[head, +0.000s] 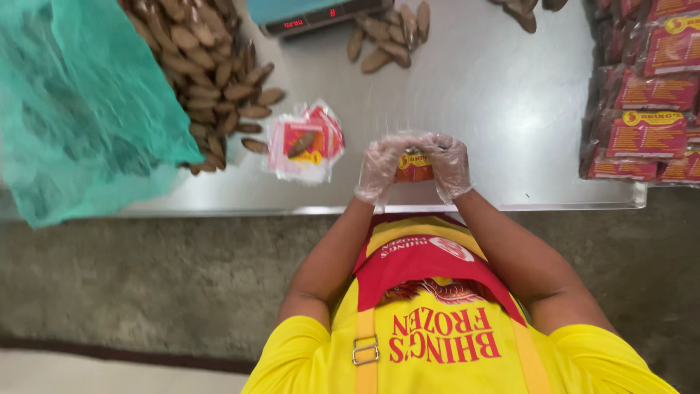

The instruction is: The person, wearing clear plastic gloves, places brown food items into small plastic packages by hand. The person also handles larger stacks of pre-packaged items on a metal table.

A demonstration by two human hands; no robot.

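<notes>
Gripping small red-yellow packet (413, 167) at desk (510, 109) edge: left hand (378, 169) and right hand (450, 165), gloved, fingers pinching it. Brown oval pieces (211, 73) piled nearby.

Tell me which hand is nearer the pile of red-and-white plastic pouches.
Left. The left hand is just right of the pouches; the right hand lies beyond it, both gripping a red-and-yellow packet.

My fingers (386, 157) sit in clear, milky gloves around a red and yellow packet (414, 168). The desk (496, 95) is dull silver steel. Brown pieces (211, 73) heap beside a teal bag (80, 109). My apron (430, 292) is red on yellow.
</notes>
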